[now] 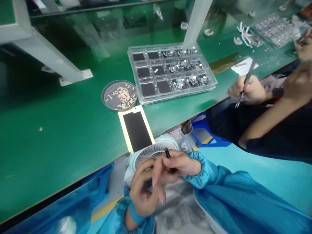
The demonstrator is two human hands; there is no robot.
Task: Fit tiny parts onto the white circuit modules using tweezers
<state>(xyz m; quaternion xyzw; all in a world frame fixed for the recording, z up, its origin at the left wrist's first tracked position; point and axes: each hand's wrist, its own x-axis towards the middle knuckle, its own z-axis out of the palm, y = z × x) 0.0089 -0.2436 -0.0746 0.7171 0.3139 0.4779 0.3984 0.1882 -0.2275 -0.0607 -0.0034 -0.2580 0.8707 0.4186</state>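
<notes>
green bench mat [60,136] | clear plastic compartment tray [180,94]: black squares in left cells, small shiny parts in right cells | round dark mesh dish [105,94] with tan bits, just left of tray | yellow-edged card with black sheet [136,130], just beside dish, at near edge | white metal frame leg [48,55], rear left | co-worker's slim metal tweezers [251,70], right

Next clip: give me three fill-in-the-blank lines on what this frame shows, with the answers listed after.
1. The right hand pinches a small part whose colour is ___.
2. The round mesh dish lies to the ___ of the clear tray.
3. The bench top is coloured ___.
Missing words: black; left; green.
</notes>
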